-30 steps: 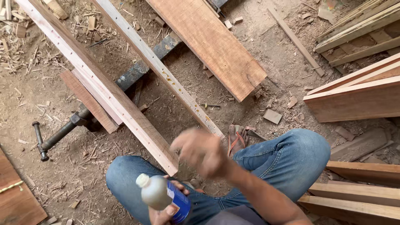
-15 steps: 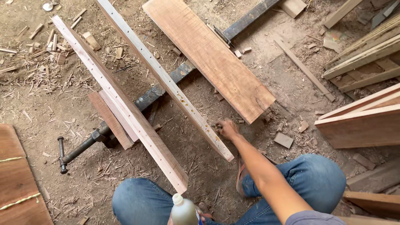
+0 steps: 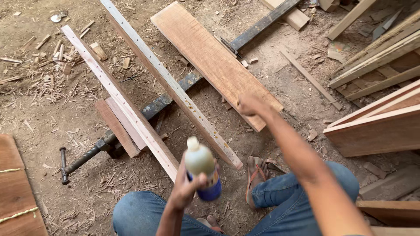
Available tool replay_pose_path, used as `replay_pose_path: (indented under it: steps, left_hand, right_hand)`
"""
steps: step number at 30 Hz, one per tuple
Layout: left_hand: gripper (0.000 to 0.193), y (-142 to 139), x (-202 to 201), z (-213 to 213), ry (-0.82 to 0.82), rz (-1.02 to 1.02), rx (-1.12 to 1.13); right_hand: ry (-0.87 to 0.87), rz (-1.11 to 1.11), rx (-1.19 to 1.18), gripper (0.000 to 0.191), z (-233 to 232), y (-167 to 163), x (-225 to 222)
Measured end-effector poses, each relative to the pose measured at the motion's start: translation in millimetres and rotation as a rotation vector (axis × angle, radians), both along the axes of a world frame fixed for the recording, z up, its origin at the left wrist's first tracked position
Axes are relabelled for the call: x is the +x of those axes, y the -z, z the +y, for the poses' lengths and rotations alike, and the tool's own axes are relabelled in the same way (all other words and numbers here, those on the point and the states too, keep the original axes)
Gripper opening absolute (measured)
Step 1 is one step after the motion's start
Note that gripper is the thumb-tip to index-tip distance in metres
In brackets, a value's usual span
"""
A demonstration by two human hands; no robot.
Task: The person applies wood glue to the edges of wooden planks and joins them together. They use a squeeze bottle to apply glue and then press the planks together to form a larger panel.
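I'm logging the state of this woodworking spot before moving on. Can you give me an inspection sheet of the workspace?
Surface: dirt floor strewn with wood shavings and chips.
Job's things: glue bottle, white with blue label, nozzle up; two long pale strips, the near strip and the drilled strip, lying across a metal bar clamp; wide reddish plank on the same clamp.
Clutter: short offcuts, a sandal, scattered splinters.
Grips: left hand closed round the bottle; right hand at the plank's near end, blurred, grip unclear.
Cables: nothing seen.
Surroundings: stacked boards at right, another board at left.
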State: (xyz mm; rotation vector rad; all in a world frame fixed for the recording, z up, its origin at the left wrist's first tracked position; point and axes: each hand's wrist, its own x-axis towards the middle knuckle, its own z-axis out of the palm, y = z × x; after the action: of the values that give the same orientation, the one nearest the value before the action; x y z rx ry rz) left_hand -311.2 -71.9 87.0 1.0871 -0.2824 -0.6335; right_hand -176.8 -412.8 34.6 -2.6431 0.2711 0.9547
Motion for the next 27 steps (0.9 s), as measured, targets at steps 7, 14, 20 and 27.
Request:
replay_pose_path:
  steps: [7, 14, 20, 27]
  left_hand:
    - [0.085, -1.0, 27.1, -30.3, -0.026, 0.075, -0.235]
    - [0.081, 21.9, 9.3, -31.8, -0.159, -0.033, -0.064]
    - [0.079, 27.8, 5.5, -28.2, -0.188, 0.103, -0.184]
    - [0.084, 32.5, 4.7, -13.1, -0.178, 0.021, -0.038]
  right_hand:
    - [-0.095, -0.753, 0.170, 0.016, 35.2, -124.1, -88.8]
    - [-0.089, -0.565, 0.140, 0.036, 80.0, -138.5, -109.9]
    - [-0.214, -0.831, 0.119, 0.046, 91.5, -137.9, -131.4]
    - [-0.614, -1.014, 0.179, 0.041, 112.5, -131.6, -132.6]
